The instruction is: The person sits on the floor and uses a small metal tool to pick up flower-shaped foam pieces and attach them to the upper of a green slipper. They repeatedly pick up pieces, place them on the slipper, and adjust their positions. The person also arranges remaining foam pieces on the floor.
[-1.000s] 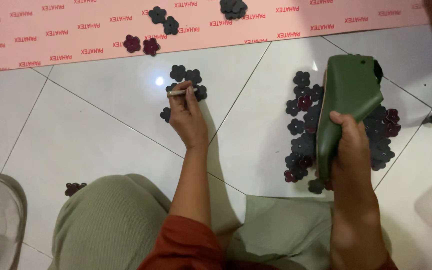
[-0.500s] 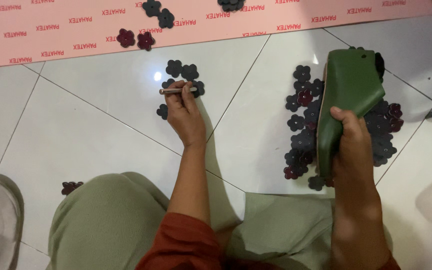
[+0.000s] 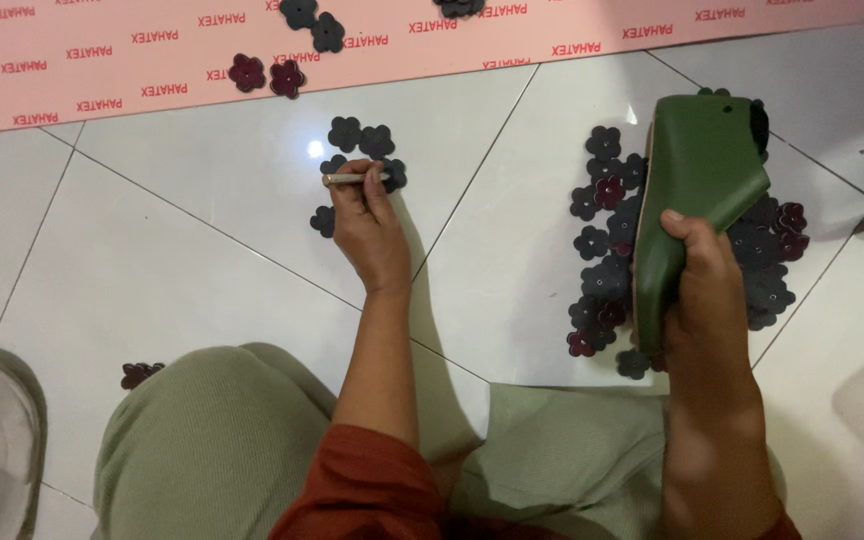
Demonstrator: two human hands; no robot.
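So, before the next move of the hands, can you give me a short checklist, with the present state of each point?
1. Left hand holds the thin stick firmly: ok, fingers closed around it.
2. Stick lies at the small group of dark flower cutouts: ok.
3. Right hand grips the green shoe part: ok, held upright above the floor.
4. Pile of flower cutouts is near the right hand: ok, partly hidden behind the shoe part.
5. A cutout sticks to the tip of the stick: cannot tell.
6. White tile floor between the two groups is free: ok.
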